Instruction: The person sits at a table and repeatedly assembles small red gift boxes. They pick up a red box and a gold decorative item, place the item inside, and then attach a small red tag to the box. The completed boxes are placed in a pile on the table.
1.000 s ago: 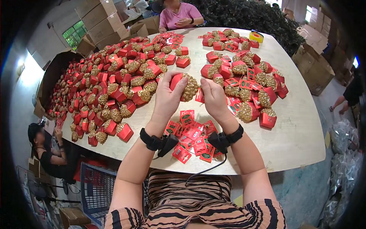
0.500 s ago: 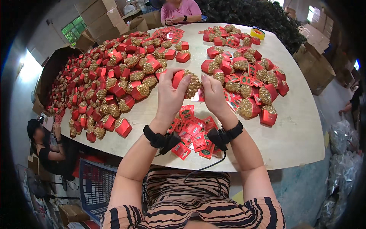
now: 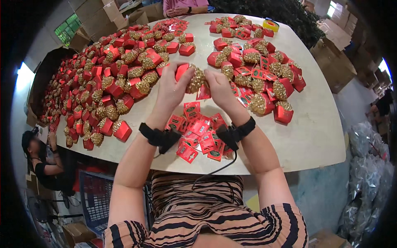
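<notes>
My left hand [image 3: 173,84] is wrapped round a red-and-gold ornament [image 3: 196,79], its smooth red block end by the palm and its knobbly gold end toward my other hand. At the gold end, my right hand [image 3: 220,86] pinches with thumb and finger; what it pinches is too small to make out. A red card tag [image 3: 203,92] shows just below the ornament, between the hands. Between my forearms lies a loose pile of red card tags [image 3: 200,133] with green ovals on some.
A large heap of red-and-gold ornaments [image 3: 111,78] covers the table's left side. A smaller group of tagged ornaments [image 3: 264,82] lies at the right. A yellow tape roll [image 3: 271,25] sits at the far edge. Two people are nearby, one across the table [image 3: 185,7], one at left [image 3: 45,159].
The whole view has shifted, with the table and my hands a little higher and further left. My left hand keeps the ornament, and my right hand stays pinched at its gold end.
</notes>
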The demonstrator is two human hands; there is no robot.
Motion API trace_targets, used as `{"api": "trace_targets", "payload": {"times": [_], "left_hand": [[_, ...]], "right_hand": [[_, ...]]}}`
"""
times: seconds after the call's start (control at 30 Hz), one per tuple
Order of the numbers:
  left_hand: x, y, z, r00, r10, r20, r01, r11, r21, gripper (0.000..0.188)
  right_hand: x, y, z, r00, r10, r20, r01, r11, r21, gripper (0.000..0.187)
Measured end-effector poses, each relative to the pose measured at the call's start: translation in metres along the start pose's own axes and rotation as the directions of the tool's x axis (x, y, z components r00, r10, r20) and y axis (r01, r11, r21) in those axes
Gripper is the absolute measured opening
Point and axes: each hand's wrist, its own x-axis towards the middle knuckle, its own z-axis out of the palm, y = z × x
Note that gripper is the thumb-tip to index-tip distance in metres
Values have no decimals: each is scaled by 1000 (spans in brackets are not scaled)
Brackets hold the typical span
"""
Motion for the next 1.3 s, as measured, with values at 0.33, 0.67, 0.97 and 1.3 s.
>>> {"api": "trace_targets", "payload": {"times": [0.33,0.67,0.97,1.3], "left_hand": [[-18,-43,-36,814,-242,528,88,950,299,45],[-38,-45,6,680,-235,695,-189,859,476,48],[-17,-35,-19,776,-278,566,330,944,12,16],[14,-6,-53,795,-388,466,563,759,-329,15]], "right_hand": [[22,-7,-120,929,-53,-366,-77,940,-332,42],[8,-30,-88,998,2,-70,-49,729,-683,38],[2,-12,-43,943,57,328,-7,988,-152,43],[-13,-24,4,792,300,533,-504,813,291,25]]}}
